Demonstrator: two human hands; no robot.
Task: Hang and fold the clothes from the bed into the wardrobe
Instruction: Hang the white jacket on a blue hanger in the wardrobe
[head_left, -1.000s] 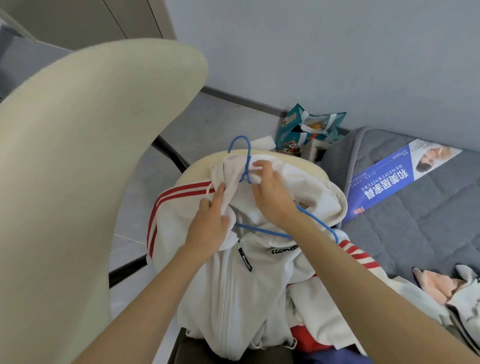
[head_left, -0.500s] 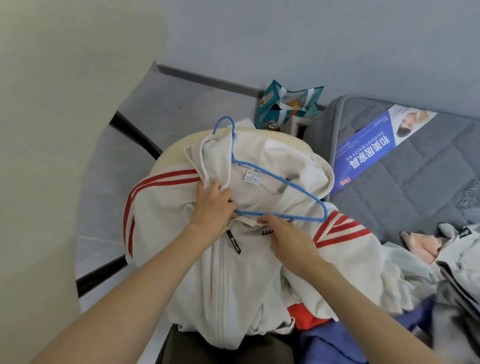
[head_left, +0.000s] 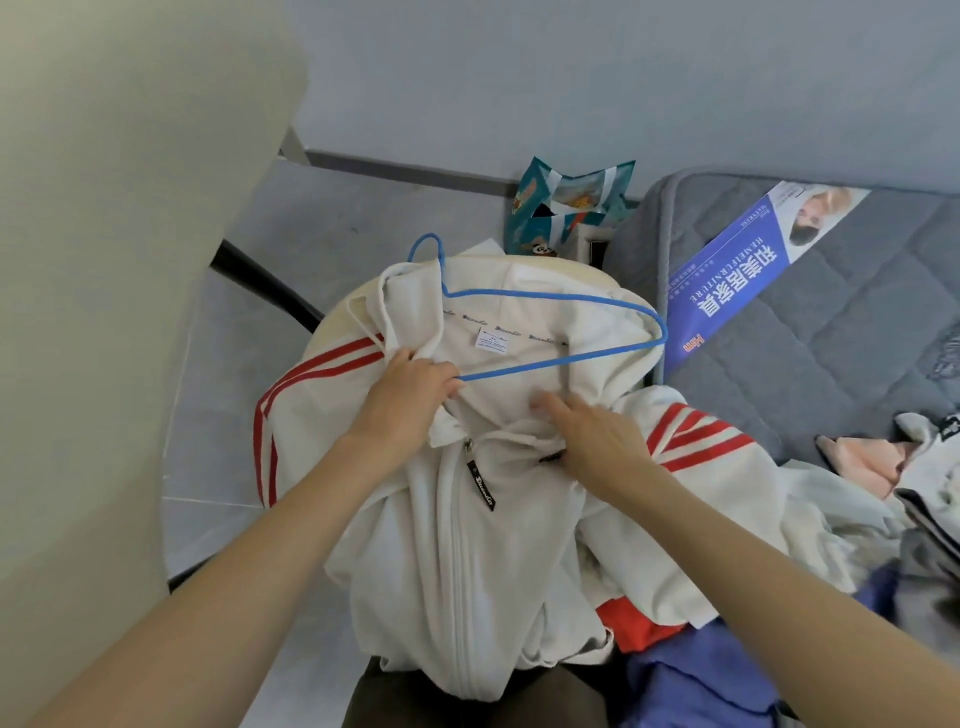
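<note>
Far out to the left of our left fingers rises a broad cream chair back (head_left: 104, 312). Beyond and to the right of our right fingertips lies the grey quilted mattress (head_left: 831, 374). Under both hands the white zip jacket (head_left: 467, 561), red-striped on its sleeves, hangs draped over a cream rounded edge beside the bed, not on it. A heap of other clothes (head_left: 883, 499) sits to the right of our right wrist. The blue wire hanger (head_left: 550, 299) rests in the jacket's neck opening just past the fingertips, with its hook up and left. Our left hand (head_left: 410, 395) curls its fingers round the collar fabric where the hanger's lower wire ends. Our right hand (head_left: 592, 441) lies on the jacket front, fingers straight and close together, slightly blurred. The black zip pull (head_left: 480, 483) dangles between our wrists.
</note>
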